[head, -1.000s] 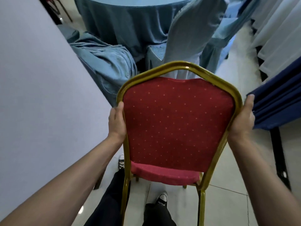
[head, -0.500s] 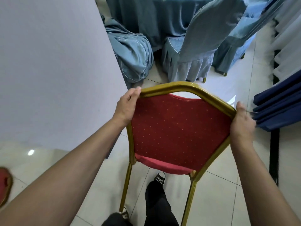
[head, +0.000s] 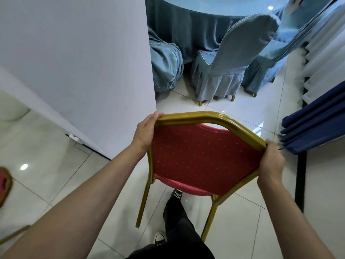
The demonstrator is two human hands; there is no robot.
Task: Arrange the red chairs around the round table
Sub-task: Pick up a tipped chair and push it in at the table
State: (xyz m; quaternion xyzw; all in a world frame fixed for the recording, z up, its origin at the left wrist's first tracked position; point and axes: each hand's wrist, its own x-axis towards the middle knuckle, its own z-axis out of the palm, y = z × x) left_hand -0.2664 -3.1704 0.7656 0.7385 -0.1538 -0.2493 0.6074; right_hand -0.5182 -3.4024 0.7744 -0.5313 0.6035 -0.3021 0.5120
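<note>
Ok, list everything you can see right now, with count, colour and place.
red chair: one, red with gold frame, centre, held by its backrest
second red chair: one, partly visible, left edge
round table: one, blue cloth, top
covered chairs: at least two, light blue, at the table
cloth heap: one, blue, beside the white wall
white wall: one, left
drapes: dark blue, right; white ones above
floor: pale tiles
left hand: grips the backrest's left corner
right hand: grips the right corner

Our red chair (head: 201,159), gold-framed
We see it tilted above the tiles, well short of the blue-draped round table (head: 214,21)
</note>
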